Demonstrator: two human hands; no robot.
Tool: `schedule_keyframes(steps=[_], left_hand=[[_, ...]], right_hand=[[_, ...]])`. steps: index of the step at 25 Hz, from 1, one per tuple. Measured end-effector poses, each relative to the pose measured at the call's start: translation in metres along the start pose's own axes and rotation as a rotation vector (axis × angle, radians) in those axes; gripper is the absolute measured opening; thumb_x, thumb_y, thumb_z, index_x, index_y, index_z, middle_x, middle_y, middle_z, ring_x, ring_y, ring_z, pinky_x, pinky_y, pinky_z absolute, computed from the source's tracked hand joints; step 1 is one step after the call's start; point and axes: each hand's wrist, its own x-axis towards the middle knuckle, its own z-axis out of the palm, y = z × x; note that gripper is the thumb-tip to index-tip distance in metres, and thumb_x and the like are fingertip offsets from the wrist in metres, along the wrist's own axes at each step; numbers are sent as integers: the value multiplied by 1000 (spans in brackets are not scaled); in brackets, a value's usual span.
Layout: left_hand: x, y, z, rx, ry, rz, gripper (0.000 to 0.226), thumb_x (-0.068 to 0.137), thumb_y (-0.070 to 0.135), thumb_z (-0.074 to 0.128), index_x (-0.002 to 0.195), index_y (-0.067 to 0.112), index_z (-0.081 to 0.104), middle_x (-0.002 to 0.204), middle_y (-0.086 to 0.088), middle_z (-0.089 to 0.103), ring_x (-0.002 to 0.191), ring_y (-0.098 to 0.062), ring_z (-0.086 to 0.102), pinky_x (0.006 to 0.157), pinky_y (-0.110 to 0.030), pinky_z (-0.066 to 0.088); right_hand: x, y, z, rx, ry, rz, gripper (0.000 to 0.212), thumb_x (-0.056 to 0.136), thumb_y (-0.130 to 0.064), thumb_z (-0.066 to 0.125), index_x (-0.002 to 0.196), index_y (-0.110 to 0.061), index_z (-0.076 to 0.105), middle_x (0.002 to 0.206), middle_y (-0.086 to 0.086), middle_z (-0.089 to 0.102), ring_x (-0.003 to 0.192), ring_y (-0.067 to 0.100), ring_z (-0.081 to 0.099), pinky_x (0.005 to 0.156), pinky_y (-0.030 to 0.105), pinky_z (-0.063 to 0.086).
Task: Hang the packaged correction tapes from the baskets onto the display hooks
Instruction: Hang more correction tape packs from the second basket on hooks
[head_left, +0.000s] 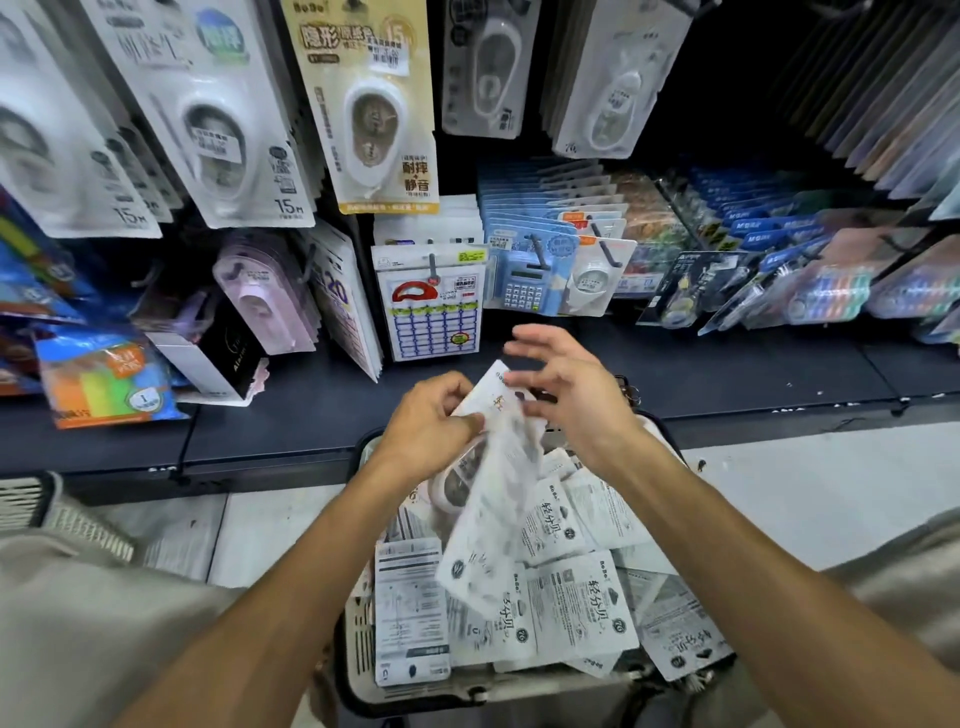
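Two bare forearms are reaching forward from the bottom of the view, over a grey basket that is sitting on the floor in front of the person. The basket is holding a loose heap of packaged correction tapes, white cards with printed text, lying flat and overlapping each other. Just above the heap, the left hand is gripping one blurred pack near its top edge, fingers curled round the card, so that the pack is hanging down over the basket. The right hand is hovering just beside the top of that pack with its fingers spread and relaxed, holding nothing; whether its thumb is touching the card cannot be told.

Beyond the hands a dark shelf is running across the view. On it, to the left, a pack of coloured sticky notes is leaning. Behind the shelf, display hooks are carrying a label-sheet pack, a blue calculator pack and lilac correction tape packs. Farthest up, larger hung correction tape packs are filling the top row, among them a beige one between white ones.
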Motion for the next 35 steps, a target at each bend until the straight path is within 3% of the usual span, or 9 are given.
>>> schedule_keyframes(steps=[2, 5, 9, 13, 17, 23, 28, 33, 35], left_hand=[[1, -10, 1, 45, 44, -107, 10, 88, 0, 65, 85, 9, 61, 88, -10, 76, 76, -25, 66, 77, -43, 54], [5, -28, -3, 328, 147, -199, 7, 93, 12, 60, 94, 19, 59, 101, -4, 74, 94, -32, 68, 82, -41, 54], [1, -45, -7, 539, 133, -196, 9, 97, 17, 57, 105, 22, 58, 106, -4, 72, 96, -32, 65, 79, -34, 50], [2, -53, -4, 516, 110, -187, 11, 98, 18, 58, 106, 24, 63, 104, 0, 74, 92, -28, 65, 76, -30, 46], [7, -56, -5, 449, 122, -234, 9, 99, 19, 57, 105, 23, 62, 100, 4, 67, 90, -24, 63, 75, -29, 44], [10, -60, -13, 158, 235, -316, 11, 100, 18, 52, 103, 23, 61, 108, 1, 70, 98, -27, 66, 92, -44, 55], [11, -50, -5, -406, 158, -357, 20, 102, 11, 57, 97, 24, 71, 112, -6, 77, 96, -22, 73, 86, -39, 59], [13, -37, 3, -698, 16, -441, 35, 102, 45, 54, 113, 17, 72, 107, -10, 79, 93, -27, 77, 86, -44, 59], [3, -44, 9, -517, -65, -406, 33, 88, 25, 77, 118, 15, 70, 106, -7, 79, 96, -28, 76, 90, -46, 59]], right_hand=[[-1, 23, 3, -83, -43, 91, 41, 81, -2, 49, 110, -22, 69, 118, 3, 70, 101, 23, 66, 82, 40, 56], [-4, 54, -14, -742, 55, 90, 31, 91, -14, 62, 122, -21, 63, 124, -1, 66, 113, 20, 61, 90, 31, 48], [-18, 93, -47, -1419, -289, 148, 62, 88, -20, 66, 146, -24, 44, 145, 3, 54, 126, 25, 54, 99, 33, 47], [-24, 120, -52, -1565, -325, 351, 91, 80, -49, 77, 154, -22, 32, 154, 3, 38, 138, 29, 41, 112, 46, 37], [-28, 127, -47, -1721, -612, 334, 103, 70, -57, 82, 154, -24, 33, 154, 7, 40, 143, 30, 33, 117, 51, 23], [2, 47, -97, -1242, -346, 440, 37, 75, -25, 87, 104, -18, 66, 103, -1, 72, 92, 19, 67, 65, 23, 49], [-5, 13, -80, -193, -223, 402, 41, 79, -25, 78, 115, -8, 70, 109, 10, 77, 92, 22, 75, 72, 31, 61], [-26, 70, 3, -538, -28, 269, 42, 103, -53, 44, 113, -15, 59, 105, 2, 73, 85, 21, 74, 60, 33, 62], [-33, 82, 7, -684, -84, 247, 45, 103, -59, 35, 106, -23, 61, 93, -5, 72, 76, 13, 71, 61, 33, 60]])
